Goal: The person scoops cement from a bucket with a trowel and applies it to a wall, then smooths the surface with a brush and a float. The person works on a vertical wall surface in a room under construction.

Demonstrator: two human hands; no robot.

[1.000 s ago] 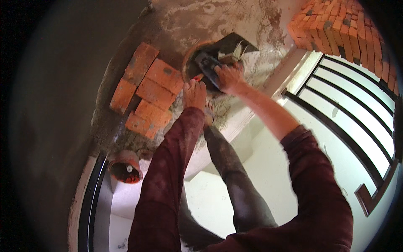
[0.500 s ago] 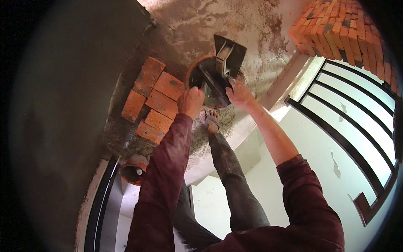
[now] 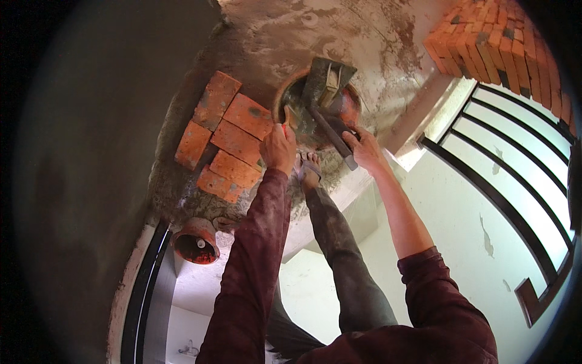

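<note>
- Dark narrow bar [image 3: 332,133]: right hand [image 3: 365,148] grips it.
- Slim orange-tan tool [image 3: 287,115]: left hand [image 3: 279,147] closes around it.
- Round reddish basin [image 3: 350,108]: just beyond both hands.

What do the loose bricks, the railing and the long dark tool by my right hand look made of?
Loose bricks: probably fired clay, matte and rough, orange-red with dark patches. Railing: likely painted metal, smooth, slim dark bars. Dark tool: perhaps plastic or metal; the dull, flat surface leaves it open.

grey wall [image 3: 91,182], stained floor [image 3: 379,30], dark railing [image 3: 487,187]
</note>
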